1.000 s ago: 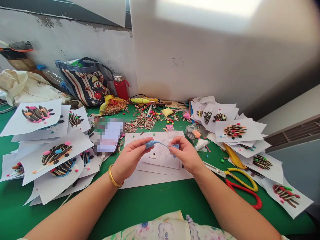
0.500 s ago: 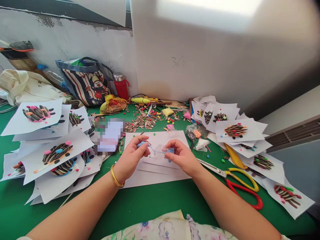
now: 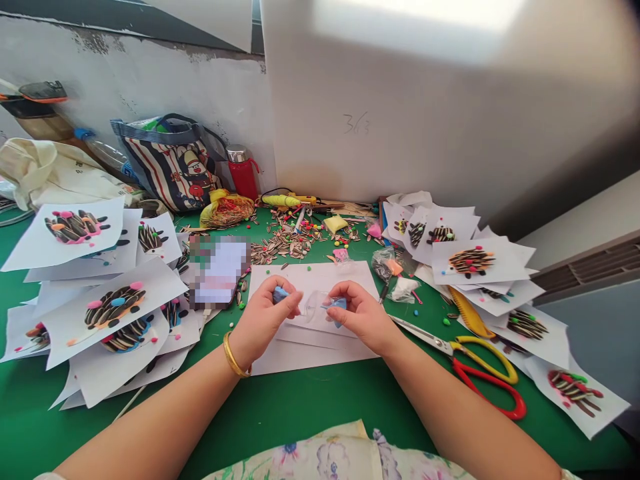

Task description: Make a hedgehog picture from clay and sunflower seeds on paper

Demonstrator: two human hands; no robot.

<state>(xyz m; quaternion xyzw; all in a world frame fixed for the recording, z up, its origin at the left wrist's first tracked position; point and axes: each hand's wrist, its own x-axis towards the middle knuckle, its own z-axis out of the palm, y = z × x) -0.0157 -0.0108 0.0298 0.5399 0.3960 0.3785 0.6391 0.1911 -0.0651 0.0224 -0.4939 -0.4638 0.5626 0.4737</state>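
The blue strand has parted: mid-frame, your left hand (image 3: 265,317) pinches one blue lump (image 3: 281,294), your right hand (image 3: 364,317) apparently a second lump (image 3: 341,304), fingers nearly closed; slackening could drop either.

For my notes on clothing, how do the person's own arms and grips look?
Left forearm and right forearm are bare; a gold-coloured bangle circles the left wrist. The left grip and right grip wear no gloves. Pale edges, perhaps of sleeves, show below.

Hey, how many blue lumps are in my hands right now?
2: one blue lump in the left hand, another blue lump in the right hand. More may be hidden.
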